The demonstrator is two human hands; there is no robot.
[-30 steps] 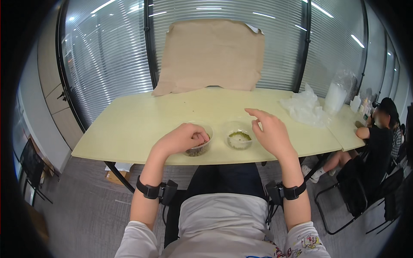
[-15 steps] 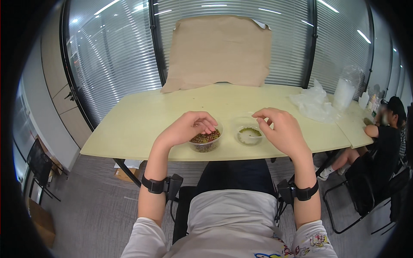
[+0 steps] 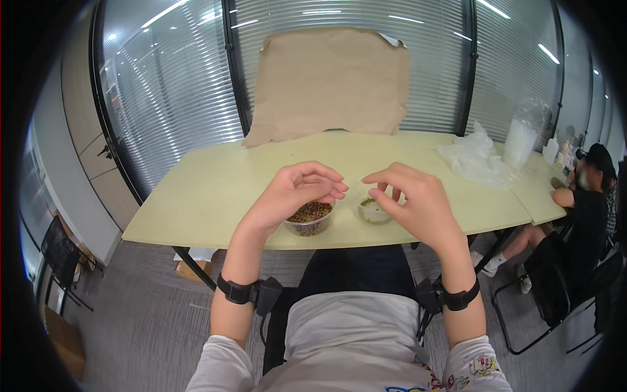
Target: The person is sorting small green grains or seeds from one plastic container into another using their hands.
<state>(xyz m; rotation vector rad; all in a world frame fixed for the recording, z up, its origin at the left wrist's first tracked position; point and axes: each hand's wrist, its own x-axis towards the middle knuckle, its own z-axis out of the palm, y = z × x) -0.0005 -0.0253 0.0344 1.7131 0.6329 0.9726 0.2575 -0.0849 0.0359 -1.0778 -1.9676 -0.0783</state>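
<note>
A soft, wrinkled pale shirt [image 3: 353, 330] lies nearest, with black straps [image 3: 237, 291] bearing boxy modules around both forearms. Beyond it, by the near edge of the smooth, pale-yellow bench [image 3: 196, 209], stands a round, clear plastic tub [image 3: 309, 230] holding grainy, mixed red, green and brown beans [image 3: 308, 214]. The left hand [image 3: 307, 189] arches over this tub, its grip loosely bent with the thumb close under the fingers; whether it pinches a bean, I cannot tell. Just to the right is a second clear round tub [image 3: 374, 218], with small green bits inside. The right hand [image 3: 408, 196] partly covers it, its grip parted between thumb and forefinger, nothing visible in it. Farther off lie a crumpled, filmy plastic bag [image 3: 475, 155] and a white cylinder [image 3: 520, 144] in clear wrapping. Creased brown paper [image 3: 333, 85] stands upright behind, before glass with slatted blinds [image 3: 170, 85].
</note>
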